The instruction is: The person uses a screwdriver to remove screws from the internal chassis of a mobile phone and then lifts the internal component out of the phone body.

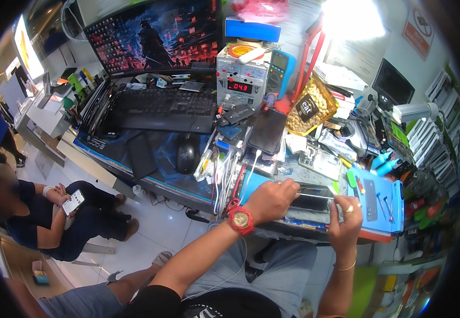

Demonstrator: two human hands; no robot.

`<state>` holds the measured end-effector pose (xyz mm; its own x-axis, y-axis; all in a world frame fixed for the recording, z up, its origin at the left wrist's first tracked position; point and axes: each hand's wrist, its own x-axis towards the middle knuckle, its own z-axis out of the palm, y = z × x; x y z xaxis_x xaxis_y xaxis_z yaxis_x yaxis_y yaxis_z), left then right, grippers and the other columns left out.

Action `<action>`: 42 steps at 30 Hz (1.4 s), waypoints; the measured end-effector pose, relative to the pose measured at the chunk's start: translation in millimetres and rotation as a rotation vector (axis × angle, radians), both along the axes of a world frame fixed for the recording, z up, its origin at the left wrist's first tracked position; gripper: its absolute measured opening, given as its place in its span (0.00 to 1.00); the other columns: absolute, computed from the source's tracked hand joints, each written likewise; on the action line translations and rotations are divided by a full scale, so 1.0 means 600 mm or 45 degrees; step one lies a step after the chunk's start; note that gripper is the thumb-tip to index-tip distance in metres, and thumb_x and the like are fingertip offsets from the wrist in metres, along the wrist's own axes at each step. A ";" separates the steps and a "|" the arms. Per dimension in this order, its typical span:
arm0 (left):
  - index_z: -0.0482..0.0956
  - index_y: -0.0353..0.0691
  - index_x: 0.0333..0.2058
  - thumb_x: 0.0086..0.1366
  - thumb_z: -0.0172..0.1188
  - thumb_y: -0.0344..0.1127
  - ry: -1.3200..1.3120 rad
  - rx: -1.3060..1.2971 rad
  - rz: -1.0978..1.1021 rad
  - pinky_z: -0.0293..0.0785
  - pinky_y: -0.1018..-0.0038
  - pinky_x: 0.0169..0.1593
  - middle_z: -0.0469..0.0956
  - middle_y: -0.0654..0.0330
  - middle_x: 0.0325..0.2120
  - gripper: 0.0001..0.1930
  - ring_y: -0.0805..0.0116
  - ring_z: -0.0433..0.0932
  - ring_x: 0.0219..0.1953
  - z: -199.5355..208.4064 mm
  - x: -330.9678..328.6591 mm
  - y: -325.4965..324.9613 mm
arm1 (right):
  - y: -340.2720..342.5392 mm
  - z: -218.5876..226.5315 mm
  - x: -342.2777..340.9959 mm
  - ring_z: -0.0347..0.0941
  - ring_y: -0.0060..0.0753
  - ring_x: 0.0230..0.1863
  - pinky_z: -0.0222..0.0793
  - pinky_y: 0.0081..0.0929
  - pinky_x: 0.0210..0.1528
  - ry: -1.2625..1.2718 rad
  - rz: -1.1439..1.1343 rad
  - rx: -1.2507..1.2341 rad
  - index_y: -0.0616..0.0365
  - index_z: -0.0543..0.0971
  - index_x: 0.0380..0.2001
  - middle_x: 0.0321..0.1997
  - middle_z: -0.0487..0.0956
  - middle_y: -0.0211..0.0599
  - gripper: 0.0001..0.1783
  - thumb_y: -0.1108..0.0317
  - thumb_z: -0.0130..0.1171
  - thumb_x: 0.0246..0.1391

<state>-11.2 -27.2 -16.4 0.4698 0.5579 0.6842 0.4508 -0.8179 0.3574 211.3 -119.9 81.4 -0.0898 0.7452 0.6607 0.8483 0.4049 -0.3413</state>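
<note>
My left hand point(274, 201), with a red watch point(240, 220) at the wrist, is closed in a pinch near the front edge of the bench. To its right, my right hand point(345, 221) pinches too, thumb against fingers. A thin pale strip point(316, 195) runs straight between the two hands; its exact kind is too small to tell. Just beneath it lies a dark, flat, phone-like device point(310, 203), partly covered by my left hand. Beyond my hands rests an opened phone housing point(320, 162).
A blue work mat point(384, 183) at the right holds small screwdrivers point(384, 206). Left of my hands are cables, a phone point(267, 130), a mouse point(188, 152) and a keyboard point(158, 110). A power supply point(242, 79) stands behind. A seated person point(55, 212) holds a phone at far left.
</note>
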 end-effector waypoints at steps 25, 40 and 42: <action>0.78 0.39 0.51 0.71 0.66 0.36 0.056 0.080 0.101 0.79 0.60 0.35 0.85 0.55 0.42 0.14 0.54 0.84 0.30 -0.009 -0.005 -0.006 | 0.099 -0.118 -0.452 0.66 0.65 0.78 0.58 0.61 0.79 -0.926 0.479 -0.192 0.66 0.80 0.66 0.78 0.69 0.65 0.29 0.57 0.54 0.70; 0.79 0.40 0.62 0.70 0.69 0.39 0.237 -0.060 -0.082 0.77 0.57 0.54 0.84 0.55 0.56 0.24 0.52 0.84 0.51 0.010 -0.037 -0.032 | 0.011 -0.012 -0.071 0.83 0.56 0.48 0.79 0.49 0.53 -0.018 0.336 -0.229 0.61 0.85 0.44 0.48 0.85 0.47 0.12 0.72 0.71 0.57; 0.79 0.37 0.60 0.67 0.72 0.37 0.198 -0.008 -0.004 0.77 0.59 0.51 0.86 0.53 0.49 0.25 0.51 0.84 0.46 0.017 -0.038 -0.034 | 0.040 -0.011 -0.006 0.83 0.55 0.47 0.78 0.49 0.49 -0.017 0.185 -0.144 0.60 0.85 0.43 0.43 0.86 0.46 0.11 0.73 0.71 0.56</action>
